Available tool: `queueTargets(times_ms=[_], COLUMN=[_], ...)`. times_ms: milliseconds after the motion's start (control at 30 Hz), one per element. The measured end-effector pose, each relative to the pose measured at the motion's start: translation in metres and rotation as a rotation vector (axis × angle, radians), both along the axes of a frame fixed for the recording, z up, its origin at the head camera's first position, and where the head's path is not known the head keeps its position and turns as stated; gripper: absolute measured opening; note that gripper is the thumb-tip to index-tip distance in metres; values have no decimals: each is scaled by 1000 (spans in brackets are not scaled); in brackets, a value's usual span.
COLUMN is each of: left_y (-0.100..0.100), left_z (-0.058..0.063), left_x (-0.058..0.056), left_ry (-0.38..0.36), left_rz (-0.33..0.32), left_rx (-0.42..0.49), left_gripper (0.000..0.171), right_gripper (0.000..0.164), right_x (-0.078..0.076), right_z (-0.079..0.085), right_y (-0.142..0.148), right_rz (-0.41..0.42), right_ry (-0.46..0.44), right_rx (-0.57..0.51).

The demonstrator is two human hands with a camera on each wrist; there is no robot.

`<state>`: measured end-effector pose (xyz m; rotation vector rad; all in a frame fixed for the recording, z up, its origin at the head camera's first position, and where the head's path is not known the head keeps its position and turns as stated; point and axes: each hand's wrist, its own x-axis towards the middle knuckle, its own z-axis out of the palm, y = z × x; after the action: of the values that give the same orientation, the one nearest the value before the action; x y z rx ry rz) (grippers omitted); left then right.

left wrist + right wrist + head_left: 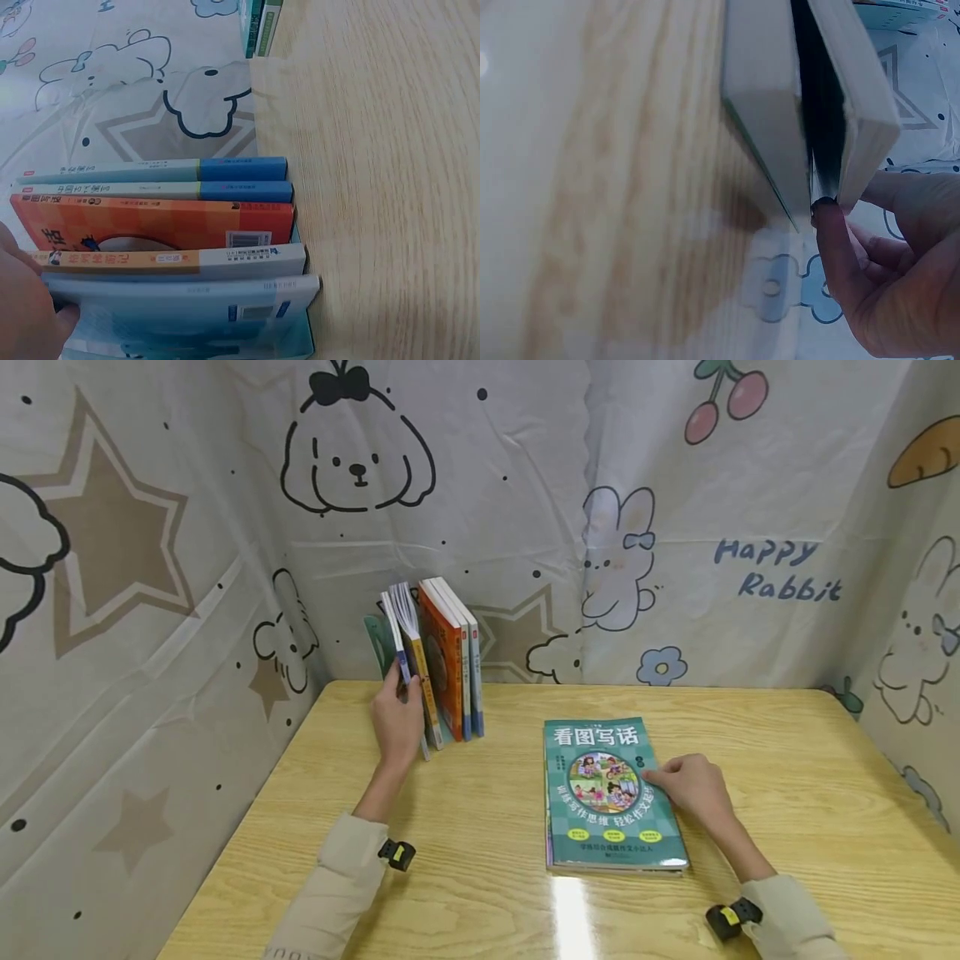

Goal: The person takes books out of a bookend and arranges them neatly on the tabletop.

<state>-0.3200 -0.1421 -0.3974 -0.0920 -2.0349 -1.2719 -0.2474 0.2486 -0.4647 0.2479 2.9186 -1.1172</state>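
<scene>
- Five upright books (pixel 450 664) at the back left of the surface (pixel 487 810): two blue-and-white books (pixel 240 190), one orange book (pixel 157 221), one yellow-spined book (pixel 425 685), one pale blue book (pixel 202 304).
- One teal piece (pixel 377 639) beside and under them; cannot tell whether it is a holder.
- At least two books stacked flat, right of centre, one green book (pixel 615 802) on top.
- Two hands: the left hand (pixel 399 718) pinches the pale blue book; the right hand (pixel 697 789) pinches the green book's edge.

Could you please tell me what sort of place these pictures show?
Probably an indoor table nook, perhaps at home, though the wider room is out of view. A wood-grain table, cartoon-printed fabric behind it and on both sides, and standing books suggest this.
</scene>
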Motion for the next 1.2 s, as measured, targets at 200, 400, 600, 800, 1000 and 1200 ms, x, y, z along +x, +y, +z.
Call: queueTargets(times_ms=[200, 400, 600, 800, 1000, 1200], left_y=[-1, -4, -5, -5, -5, -6], left_z=[-1, 1, 9, 19, 31, 43], left_x=[5, 8, 17, 26, 34, 44], left_ry=[36, 77, 112, 143, 201, 280], left_rz=[58, 138, 161, 163, 217, 227], left_rx=[-10, 6, 15, 35, 15, -5], left_gripper=[32, 18, 20, 21, 21, 21], right_gripper=[38, 37, 39, 43, 44, 43], right_x=[0, 1, 1, 0, 1, 3], right_z=[0, 0, -2, -5, -3, -2], right_y=[0, -1, 0, 2, 1, 3], right_rz=[-17, -34, -32, -31, -13, 20], right_ry=[-15, -32, -27, -35, -32, -33], right_rx=[24, 23, 41, 53, 53, 54])
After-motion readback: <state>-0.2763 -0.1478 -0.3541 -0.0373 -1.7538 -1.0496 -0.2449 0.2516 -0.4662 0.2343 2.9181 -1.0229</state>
